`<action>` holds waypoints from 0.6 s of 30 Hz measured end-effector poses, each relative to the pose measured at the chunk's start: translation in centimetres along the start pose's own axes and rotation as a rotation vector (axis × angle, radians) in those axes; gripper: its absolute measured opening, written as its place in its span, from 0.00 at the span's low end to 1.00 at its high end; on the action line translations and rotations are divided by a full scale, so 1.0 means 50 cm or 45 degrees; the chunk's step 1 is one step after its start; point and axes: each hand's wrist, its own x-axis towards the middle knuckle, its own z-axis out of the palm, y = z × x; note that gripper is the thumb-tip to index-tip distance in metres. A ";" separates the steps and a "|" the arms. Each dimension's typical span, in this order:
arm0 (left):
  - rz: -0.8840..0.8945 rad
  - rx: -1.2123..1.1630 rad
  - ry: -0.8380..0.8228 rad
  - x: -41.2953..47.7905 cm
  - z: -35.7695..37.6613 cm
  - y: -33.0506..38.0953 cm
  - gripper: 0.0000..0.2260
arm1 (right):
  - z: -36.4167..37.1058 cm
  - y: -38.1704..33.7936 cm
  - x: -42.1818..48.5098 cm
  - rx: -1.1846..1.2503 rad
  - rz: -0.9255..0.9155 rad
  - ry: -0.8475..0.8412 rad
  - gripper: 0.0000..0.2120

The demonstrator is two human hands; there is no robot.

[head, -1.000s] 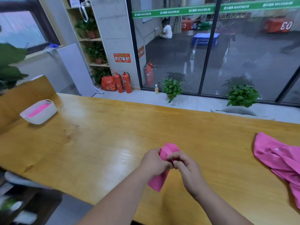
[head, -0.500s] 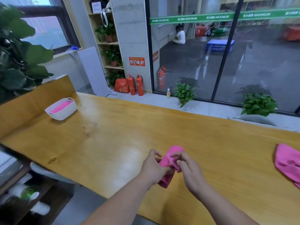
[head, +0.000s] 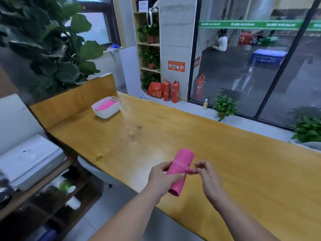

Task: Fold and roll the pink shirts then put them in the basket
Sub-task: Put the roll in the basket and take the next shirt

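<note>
Right hand has shifted off rolled pink shirt, now pinches strip wrapped round it; left hand grips roll; basket well apart on table.

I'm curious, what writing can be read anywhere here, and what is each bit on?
"MAXIMUM": white, repeated along the green strip on the glass; the characters beside it are blurred.
"03": on the red box outside.
"01": just right of that box; on what, I cannot tell.
Too blurred: orange sign on the pillar, blue box lettering, fire extinguisher labels, paper on the shelf.
None on the pink roll or basket.
</note>
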 end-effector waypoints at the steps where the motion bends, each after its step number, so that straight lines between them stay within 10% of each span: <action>1: -0.018 -0.040 0.023 -0.001 -0.020 -0.003 0.30 | 0.024 0.005 0.003 -0.034 0.031 0.038 0.09; 18: -0.033 -0.232 0.256 0.018 -0.402 -0.033 0.17 | 0.431 -0.161 -0.009 0.028 -0.055 -0.577 0.34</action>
